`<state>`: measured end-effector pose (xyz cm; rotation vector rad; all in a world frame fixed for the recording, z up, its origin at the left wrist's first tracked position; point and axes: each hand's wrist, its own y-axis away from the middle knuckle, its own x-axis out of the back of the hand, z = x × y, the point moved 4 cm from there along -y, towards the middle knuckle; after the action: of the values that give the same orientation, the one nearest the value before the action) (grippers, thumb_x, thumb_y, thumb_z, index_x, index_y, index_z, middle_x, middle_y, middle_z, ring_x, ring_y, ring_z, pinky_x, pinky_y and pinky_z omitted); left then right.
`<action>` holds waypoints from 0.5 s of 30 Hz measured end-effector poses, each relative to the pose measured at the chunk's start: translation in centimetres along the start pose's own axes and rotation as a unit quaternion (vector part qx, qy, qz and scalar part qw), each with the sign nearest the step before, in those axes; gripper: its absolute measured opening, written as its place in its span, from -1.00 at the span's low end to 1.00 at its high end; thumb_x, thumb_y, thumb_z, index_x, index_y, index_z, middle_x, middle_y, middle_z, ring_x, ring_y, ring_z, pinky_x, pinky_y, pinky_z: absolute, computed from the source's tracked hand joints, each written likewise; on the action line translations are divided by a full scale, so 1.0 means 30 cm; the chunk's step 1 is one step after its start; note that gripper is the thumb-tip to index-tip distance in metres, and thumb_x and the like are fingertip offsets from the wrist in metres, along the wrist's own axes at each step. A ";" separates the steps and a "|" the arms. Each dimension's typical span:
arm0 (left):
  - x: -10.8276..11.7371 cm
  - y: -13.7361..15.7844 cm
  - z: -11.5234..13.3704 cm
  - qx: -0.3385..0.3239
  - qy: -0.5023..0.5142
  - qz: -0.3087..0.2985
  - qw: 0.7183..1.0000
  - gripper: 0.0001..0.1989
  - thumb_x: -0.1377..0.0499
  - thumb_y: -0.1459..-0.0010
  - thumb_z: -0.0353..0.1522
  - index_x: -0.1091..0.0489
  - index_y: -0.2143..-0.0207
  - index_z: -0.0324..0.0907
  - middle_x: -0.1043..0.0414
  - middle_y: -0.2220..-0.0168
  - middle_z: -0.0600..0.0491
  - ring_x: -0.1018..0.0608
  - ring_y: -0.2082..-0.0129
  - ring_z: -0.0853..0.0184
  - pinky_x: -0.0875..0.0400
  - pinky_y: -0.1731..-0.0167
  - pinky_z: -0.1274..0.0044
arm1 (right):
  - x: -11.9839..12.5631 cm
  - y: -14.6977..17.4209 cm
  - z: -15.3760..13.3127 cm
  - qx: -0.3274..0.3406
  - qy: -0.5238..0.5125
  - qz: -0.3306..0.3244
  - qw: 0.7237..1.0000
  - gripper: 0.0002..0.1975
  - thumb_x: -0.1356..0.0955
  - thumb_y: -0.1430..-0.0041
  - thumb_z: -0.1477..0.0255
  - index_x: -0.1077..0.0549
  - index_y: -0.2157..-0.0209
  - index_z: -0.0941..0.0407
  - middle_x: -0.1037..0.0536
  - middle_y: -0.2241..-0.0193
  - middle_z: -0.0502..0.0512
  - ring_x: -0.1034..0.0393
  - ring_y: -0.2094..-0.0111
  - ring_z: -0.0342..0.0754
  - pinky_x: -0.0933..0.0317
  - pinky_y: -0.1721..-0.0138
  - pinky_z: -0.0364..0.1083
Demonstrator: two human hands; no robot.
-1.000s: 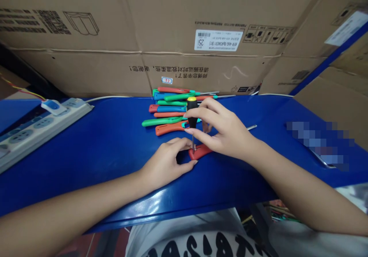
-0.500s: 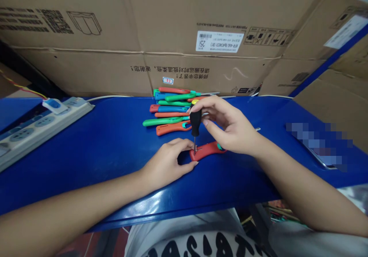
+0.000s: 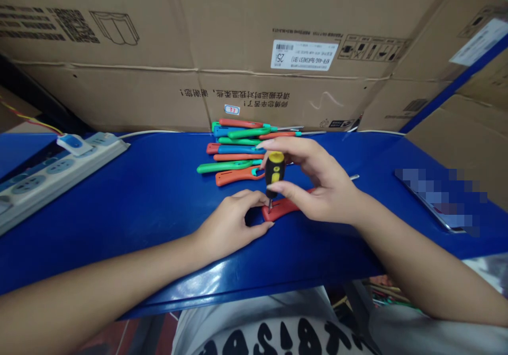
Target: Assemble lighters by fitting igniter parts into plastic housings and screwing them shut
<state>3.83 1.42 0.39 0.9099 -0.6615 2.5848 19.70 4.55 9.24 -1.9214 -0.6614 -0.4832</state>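
Note:
My left hand (image 3: 232,220) pinches the end of a red long-nosed lighter (image 3: 284,207) between thumb and fingers, against the blue tabletop. In my right hand (image 3: 323,183) is a short screwdriver (image 3: 274,172) with a black and yellow handle, gripped by thumb and fingertips. Its shaft points down, and its tip meets the handle end of the red lighter. My right hand covers part of this lighter's front; a metal tip (image 3: 354,178) shows beyond it. Just behind lies a pile of several lighters in green, blue, red and orange, with an orange lighter (image 3: 236,176) nearest.
A large cardboard box (image 3: 234,53) stands upright along the table's back edge. On the left lies a white power strip (image 3: 79,170) with a plug in it. A flat, pixelated device (image 3: 436,201) rests at the right. The blue table's (image 3: 222,291) front edge is close to my body.
The screwdriver has turned, so yellow now shows on its handle, and the handle sits slightly lower. My right thumb and fingers have shifted around it. My left hand has stayed put.

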 end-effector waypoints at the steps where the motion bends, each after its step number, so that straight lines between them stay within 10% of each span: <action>1: -0.001 0.000 0.000 0.000 0.000 0.002 1.000 -0.76 -0.35 -0.14 -0.41 -0.48 0.12 -0.17 -0.60 0.13 0.04 -0.63 0.11 0.23 -0.51 0.05 0.40 | 0.003 0.000 -0.004 0.005 0.018 -0.011 1.000 -0.53 -0.36 -0.30 0.53 -0.29 -0.21 0.03 -0.48 -0.13 0.13 -0.35 -0.19 0.03 -0.29 -0.20 0.06; 15: 0.006 0.009 0.000 -0.011 -0.026 0.014 1.000 -0.83 -0.31 -0.19 -0.39 -0.50 0.15 -0.16 -0.60 0.16 0.02 -0.63 0.15 0.20 -0.55 0.11 0.40 | -0.049 -0.001 -0.096 0.014 0.278 0.035 0.960 -0.71 -0.34 -0.38 0.28 -0.43 0.02 0.20 -0.60 0.25 0.14 -0.52 0.22 -0.03 -0.41 0.16 -0.08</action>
<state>3.59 1.21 0.43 0.9700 -0.7206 2.5806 18.43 1.60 9.58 -1.6623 -0.2286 -0.9174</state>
